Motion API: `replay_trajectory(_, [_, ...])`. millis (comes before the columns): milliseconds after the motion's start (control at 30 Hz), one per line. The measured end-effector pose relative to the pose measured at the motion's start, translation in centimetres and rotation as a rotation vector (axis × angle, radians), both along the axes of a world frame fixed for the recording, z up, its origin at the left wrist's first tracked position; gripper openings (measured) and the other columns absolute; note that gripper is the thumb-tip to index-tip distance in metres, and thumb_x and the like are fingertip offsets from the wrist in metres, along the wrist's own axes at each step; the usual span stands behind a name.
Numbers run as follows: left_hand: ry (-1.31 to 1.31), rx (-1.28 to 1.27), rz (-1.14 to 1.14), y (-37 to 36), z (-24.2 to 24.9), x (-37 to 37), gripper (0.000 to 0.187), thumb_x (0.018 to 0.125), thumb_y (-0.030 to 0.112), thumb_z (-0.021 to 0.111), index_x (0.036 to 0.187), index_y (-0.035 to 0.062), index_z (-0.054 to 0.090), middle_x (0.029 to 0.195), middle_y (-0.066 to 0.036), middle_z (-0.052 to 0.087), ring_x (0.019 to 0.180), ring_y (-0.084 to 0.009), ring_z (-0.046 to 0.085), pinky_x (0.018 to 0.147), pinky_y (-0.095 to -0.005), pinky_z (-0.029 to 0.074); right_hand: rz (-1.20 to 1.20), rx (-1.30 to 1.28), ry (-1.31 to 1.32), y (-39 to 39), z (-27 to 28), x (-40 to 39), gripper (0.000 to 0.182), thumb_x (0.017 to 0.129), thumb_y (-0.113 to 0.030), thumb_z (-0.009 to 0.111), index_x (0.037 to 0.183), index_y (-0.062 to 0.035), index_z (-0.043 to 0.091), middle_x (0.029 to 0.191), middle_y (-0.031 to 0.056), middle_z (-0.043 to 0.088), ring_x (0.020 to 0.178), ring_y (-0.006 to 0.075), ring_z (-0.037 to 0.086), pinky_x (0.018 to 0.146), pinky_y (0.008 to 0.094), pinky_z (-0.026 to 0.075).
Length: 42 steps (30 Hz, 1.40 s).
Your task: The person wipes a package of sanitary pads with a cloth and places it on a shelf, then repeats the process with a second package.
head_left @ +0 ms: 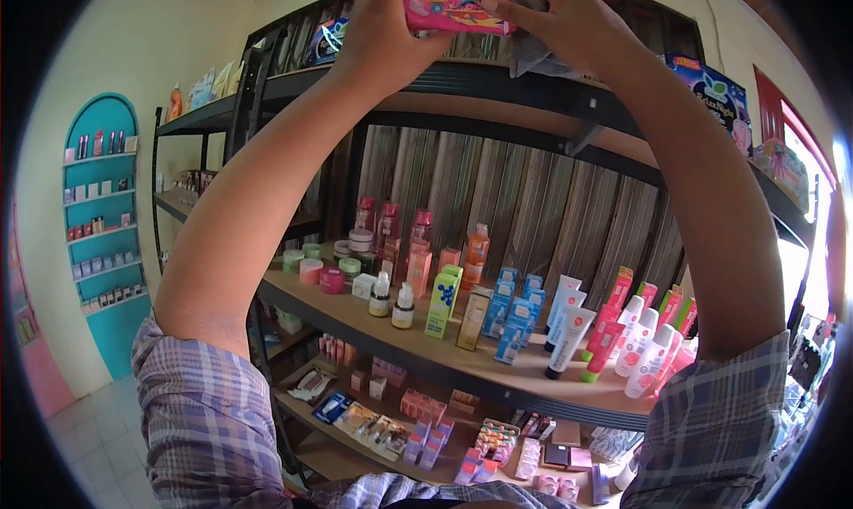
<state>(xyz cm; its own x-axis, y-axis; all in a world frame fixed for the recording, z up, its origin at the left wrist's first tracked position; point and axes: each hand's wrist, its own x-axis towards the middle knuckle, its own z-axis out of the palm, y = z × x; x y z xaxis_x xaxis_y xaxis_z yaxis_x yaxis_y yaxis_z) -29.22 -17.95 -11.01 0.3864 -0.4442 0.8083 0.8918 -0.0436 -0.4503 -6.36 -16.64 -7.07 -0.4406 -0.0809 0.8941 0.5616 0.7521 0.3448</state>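
Observation:
Both my arms reach up to the top shelf. My left hand (388,31) grips the left side and underside of a pink pack of sanitary pads (453,4), printed with a cartoon figure. On its right side, my right hand (569,25) has its thumb against the pack's front. A dark grey cloth (538,54) hangs bunched under my right hand, held in its closed fingers. The pack's top is cut off by the frame edge. A blue RelaxNight pack (711,96) stands on the top shelf to the right, and another dark blue pack (327,43) is behind my left forearm.
Below the black top shelf edge (480,75), the middle shelf carries jars, dropper bottles (402,306), blue boxes (515,327) and white tubes (570,342). Lower shelves hold small cosmetics boxes (422,407). A turquoise wall niche (99,207) is at the left.

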Motion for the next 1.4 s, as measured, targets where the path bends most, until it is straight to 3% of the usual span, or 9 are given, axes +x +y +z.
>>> replay_trajectory(167, [-0.088, -0.299, -0.127, 4.3, 2.7, -2.6, 0.079, 0.080, 0.030, 0.082, 0.134, 0.0036, 0.031, 0.125, -0.023, 0.046, 0.118, -0.0370, 0.051, 0.098, -0.0449, 0.045, -0.370, 0.028, -0.024, 5.8, 5.5, -4.8, 0.062, 0.088, -0.057, 0.058, 0.117, -0.0026, 0.063, 0.111, 0.0254, 0.067, 0.104, 0.0397, 0.064, 0.091, 0.0465, 0.049])
replay_trajectory(300, [-0.084, -0.770, -0.914, 6.5, 6.2, -2.7, 0.079, 0.087, 0.044, 0.074, 0.136, 0.0010, 0.029, 0.126, -0.024, 0.048, 0.117, -0.0360, 0.055, 0.097, -0.0426, 0.046, -0.634, -0.021, -0.221, 7.5, 8.7, -7.9, 0.062, 0.091, -0.053, 0.056, 0.130, -0.0061, 0.060, 0.122, 0.0251, 0.063, 0.113, 0.0393, 0.060, 0.097, 0.0454, 0.047])
replay_trajectory(367, [-0.515, -0.535, -0.356, 4.8, 6.7, -1.1, 0.060, 0.094, 0.044, 0.062, 0.135, 0.0052, 0.042, 0.127, -0.023, 0.049, 0.121, -0.0386, 0.051, 0.095, -0.0509, 0.046, -0.693, 0.064, -0.429, 10.8, 12.2, -9.2, 0.061, 0.092, -0.052, 0.055, 0.134, -0.0074, 0.058, 0.128, 0.0230, 0.060, 0.118, 0.0376, 0.058, 0.100, 0.0445, 0.046])
replay_trajectory(467, [-0.379, -0.467, 0.337, 10.1, 11.2, -4.7, 0.044, 0.098, 0.045, 0.054, 0.130, 0.0139, 0.057, 0.124, -0.021, 0.053, 0.125, -0.0434, 0.046, 0.093, -0.0558, 0.044, -0.685, 0.020, -0.515, 9.7, 11.0, -9.2, 0.058, 0.096, -0.049, 0.052, 0.140, -0.0112, 0.054, 0.141, 0.0172, 0.053, 0.127, 0.0343, 0.052, 0.105, 0.0434, 0.042])
replay_trajectory(667, [-0.249, -0.156, 0.946, 16.8, 14.1, -8.8, 0.041, 0.096, 0.046, 0.056, 0.126, 0.0207, 0.065, 0.124, -0.020, 0.061, 0.120, -0.0411, 0.052, 0.090, -0.0492, 0.046, -0.682, -0.104, -0.566, 10.8, 11.1, -10.0, 0.049, 0.099, -0.038, 0.048, 0.145, -0.0201, 0.050, 0.152, 0.0085, 0.044, 0.135, 0.0318, 0.046, 0.110, 0.0457, 0.037])
replay_trajectory(767, [-0.847, -1.052, 0.316, 18.5, 16.6, -9.2, 0.093, 0.080, 0.036, 0.079, 0.151, 0.0028, 0.029, 0.144, -0.021, 0.048, 0.123, -0.0336, 0.058, 0.100, -0.0465, 0.050, -0.678, -0.258, -0.562, 8.2, 8.3, -10.0, 0.048, 0.099, -0.035, 0.047, 0.145, -0.0216, 0.050, 0.152, 0.0081, 0.044, 0.135, 0.0324, 0.046, 0.110, 0.0469, 0.037])
replay_trajectory(800, [-0.585, -0.862, 0.671, 19.8, 16.4, -9.9, 0.078, 0.081, 0.041, 0.074, 0.147, 0.0124, 0.045, 0.143, -0.014, 0.053, 0.122, -0.0361, 0.058, 0.101, -0.0512, 0.045, -0.677, -0.300, -0.562, 7.2, 7.6, -10.4, 0.047, 0.099, -0.034, 0.047, 0.145, -0.0221, 0.050, 0.152, 0.0080, 0.044, 0.135, 0.0326, 0.046, 0.110, 0.0473, 0.037])
replay_trajectory(933, [-0.681, -1.102, 0.607, 11.8, 11.5, -5.2, 0.040, 0.083, 0.032, 0.070, 0.121, 0.0187, 0.071, 0.129, -0.010, 0.064, 0.119, -0.0334, 0.061, 0.097, -0.0495, 0.048, -0.798, -0.344, -0.519, 6.8, 8.3, -13.6, 0.051, 0.097, -0.032, 0.048, 0.147, -0.0199, 0.048, 0.151, 0.0131, 0.044, 0.134, 0.0327, 0.048, 0.107, 0.0500, 0.039])
replay_trajectory(1400, [-0.654, -1.090, 0.529, 14.9, 14.4, -8.9, 0.038, 0.083, 0.026, 0.067, 0.120, 0.0182, 0.072, 0.129, -0.012, 0.064, 0.116, -0.0334, 0.063, 0.095, -0.0493, 0.049, -0.921, -0.207, -0.505, 10.9, 9.0, -18.0, 0.048, 0.084, -0.028, 0.064, 0.128, -0.0089, 0.065, 0.137, 0.0170, 0.058, 0.123, 0.0332, 0.057, 0.101, 0.0458, 0.046])
